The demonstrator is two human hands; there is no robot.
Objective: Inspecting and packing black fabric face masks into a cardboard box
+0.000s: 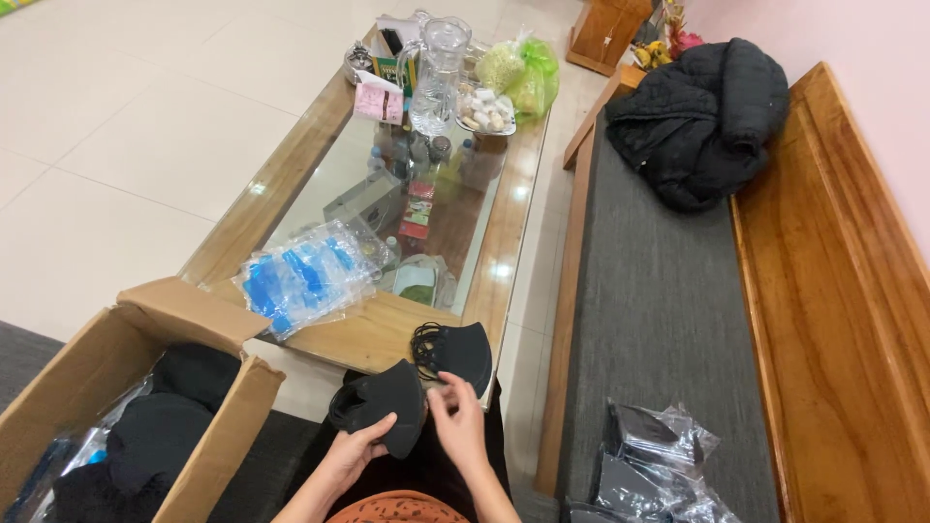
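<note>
A seated person holds a stack of black face masks (387,402) over the lap, near the desk (387,334). The left hand (356,455) grips the stack from below; the right hand (460,423) pinches its right edge. More black masks (455,353) lie on the desk's near edge, right of blue plastic packets (302,276). An open cardboard box (126,387) stands at the left.

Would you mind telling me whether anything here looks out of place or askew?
Nothing looks damaged or spilled. The stack of black masks sits at the table's near edge, partly overhanging it, close to the right hand. The left hand holds another black mask.
</note>
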